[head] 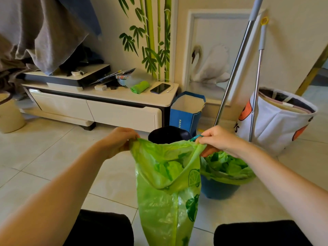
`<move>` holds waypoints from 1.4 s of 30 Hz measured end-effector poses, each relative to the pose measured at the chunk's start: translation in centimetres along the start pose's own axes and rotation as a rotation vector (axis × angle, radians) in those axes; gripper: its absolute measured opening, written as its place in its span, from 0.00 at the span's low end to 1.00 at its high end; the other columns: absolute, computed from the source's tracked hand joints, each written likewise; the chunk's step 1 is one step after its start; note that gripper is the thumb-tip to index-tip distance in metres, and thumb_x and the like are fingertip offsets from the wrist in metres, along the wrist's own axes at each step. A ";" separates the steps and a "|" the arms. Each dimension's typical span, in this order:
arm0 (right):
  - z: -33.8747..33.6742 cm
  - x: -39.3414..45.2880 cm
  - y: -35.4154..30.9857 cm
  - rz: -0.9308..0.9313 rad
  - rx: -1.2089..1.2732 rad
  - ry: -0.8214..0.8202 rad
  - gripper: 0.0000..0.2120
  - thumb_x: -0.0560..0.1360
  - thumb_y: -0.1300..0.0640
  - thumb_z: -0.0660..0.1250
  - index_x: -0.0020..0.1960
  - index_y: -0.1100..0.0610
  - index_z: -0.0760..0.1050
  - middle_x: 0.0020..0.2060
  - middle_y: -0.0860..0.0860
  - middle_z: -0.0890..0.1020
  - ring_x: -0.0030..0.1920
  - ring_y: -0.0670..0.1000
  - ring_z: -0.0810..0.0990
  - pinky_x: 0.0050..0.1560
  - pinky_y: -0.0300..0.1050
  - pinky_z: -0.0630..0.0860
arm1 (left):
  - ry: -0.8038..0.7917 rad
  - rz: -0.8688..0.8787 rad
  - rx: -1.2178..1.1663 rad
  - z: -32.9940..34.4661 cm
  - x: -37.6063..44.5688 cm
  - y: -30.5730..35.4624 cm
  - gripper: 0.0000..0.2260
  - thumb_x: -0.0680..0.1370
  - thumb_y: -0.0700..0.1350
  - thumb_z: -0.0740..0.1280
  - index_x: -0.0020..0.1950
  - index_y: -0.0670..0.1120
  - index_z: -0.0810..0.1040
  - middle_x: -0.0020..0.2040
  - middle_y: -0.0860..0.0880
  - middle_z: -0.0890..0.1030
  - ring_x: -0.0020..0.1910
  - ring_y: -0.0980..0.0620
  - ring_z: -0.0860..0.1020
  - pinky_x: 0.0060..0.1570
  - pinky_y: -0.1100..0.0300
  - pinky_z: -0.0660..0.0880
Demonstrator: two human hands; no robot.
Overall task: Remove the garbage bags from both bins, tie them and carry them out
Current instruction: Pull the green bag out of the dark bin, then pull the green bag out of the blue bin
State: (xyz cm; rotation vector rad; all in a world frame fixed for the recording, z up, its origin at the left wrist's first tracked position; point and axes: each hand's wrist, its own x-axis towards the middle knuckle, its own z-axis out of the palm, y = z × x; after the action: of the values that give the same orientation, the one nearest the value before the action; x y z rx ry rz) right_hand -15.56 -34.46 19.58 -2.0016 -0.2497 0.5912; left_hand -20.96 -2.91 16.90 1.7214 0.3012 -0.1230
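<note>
I have the green garbage bag [165, 183] lifted clear and hanging between my knees, its mouth stretched between my two hands. My left hand [118, 141] is clenched on the left edge of the rim, fingers bunched over the plastic. My right hand [217, 140] pinches the right edge, and a bit of teal drawstring [196, 137] pokes out just beside my thumb — I judge that is what I should be pulling on.

The bag sags long and light; some crumpled green material sits inside near the top. Behind it stands the dark bin [168, 134], which looks bare of a liner. To my right the blue bin [220, 188] still wears its own green liner [229, 167], folded over the rim, so that one is not yet done.

To close this one well, I should keep the mouth level so nothing tips out, find the matching string end under my left fingers, and draw both outward together so the rim gathers evenly. Thin plastic like this likely tears if I yank one side only — a steady, even pull suits it. Then I cross the ends and knot them close to the gathered neck.
</note>
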 end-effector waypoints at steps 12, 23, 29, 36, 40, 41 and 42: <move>-0.4 5.7 4.4 0.053 0.077 0.409 0.07 0.77 0.61 0.64 0.50 0.60 0.80 0.50 0.56 0.83 0.45 0.52 0.83 0.46 0.43 0.81 | 0.388 0.017 -0.132 -1.1 4.7 -3.0 0.10 0.77 0.29 0.62 0.39 0.39 0.77 0.38 0.41 0.77 0.36 0.47 0.78 0.31 0.67 0.80; 1.0 6.5 6.9 0.193 -0.057 0.222 0.06 0.76 0.63 0.66 0.42 0.59 0.80 0.49 0.57 0.83 0.47 0.55 0.84 0.48 0.49 0.83 | 0.254 -0.161 0.072 -2.9 4.6 -5.2 0.05 0.77 0.30 0.64 0.42 0.34 0.78 0.36 0.37 0.81 0.26 0.51 0.82 0.31 0.62 0.81; 1.5 6.2 7.1 0.204 -0.042 0.190 0.06 0.77 0.65 0.64 0.43 0.60 0.79 0.51 0.58 0.81 0.49 0.56 0.84 0.48 0.52 0.83 | 0.191 -0.188 0.096 -2.0 3.9 -4.7 0.03 0.76 0.30 0.65 0.44 0.33 0.78 0.39 0.37 0.82 0.26 0.52 0.82 0.31 0.63 0.81; 0.2 4.9 7.7 0.205 -0.071 0.099 0.07 0.79 0.58 0.62 0.55 0.57 0.74 0.47 0.59 0.83 0.43 0.56 0.86 0.48 0.52 0.83 | 0.084 -0.151 0.254 1.9 4.8 -3.4 0.04 0.79 0.37 0.64 0.48 0.41 0.78 0.43 0.43 0.83 0.35 0.49 0.80 0.38 0.59 0.78; -4.4 3.4 10.3 0.296 -0.098 0.186 0.08 0.79 0.58 0.61 0.55 0.59 0.75 0.46 0.57 0.84 0.47 0.55 0.84 0.48 0.50 0.82 | 0.039 -0.054 0.303 7.9 7.4 -2.1 0.05 0.79 0.38 0.62 0.50 0.42 0.78 0.42 0.45 0.83 0.35 0.49 0.79 0.37 0.59 0.76; -5.9 3.2 11.6 0.325 -0.100 0.225 0.08 0.79 0.58 0.61 0.54 0.59 0.76 0.44 0.56 0.84 0.47 0.54 0.83 0.47 0.49 0.81 | 0.022 -0.031 0.317 10.0 8.2 -1.6 0.06 0.78 0.38 0.62 0.50 0.42 0.78 0.42 0.45 0.83 0.36 0.49 0.80 0.37 0.59 0.77; -6.9 3.3 12.6 0.355 -0.101 0.257 0.08 0.79 0.57 0.62 0.53 0.59 0.76 0.42 0.54 0.83 0.47 0.54 0.83 0.45 0.48 0.81 | 0.004 -0.010 0.332 11.5 8.8 -1.4 0.06 0.78 0.38 0.62 0.50 0.42 0.79 0.42 0.45 0.84 0.37 0.49 0.80 0.37 0.59 0.77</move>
State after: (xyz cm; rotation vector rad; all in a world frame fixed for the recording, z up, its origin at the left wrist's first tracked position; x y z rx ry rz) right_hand -10.13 -44.53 10.29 -2.2118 0.2409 0.5407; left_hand -11.92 -12.88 11.33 2.0491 0.3048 -0.1845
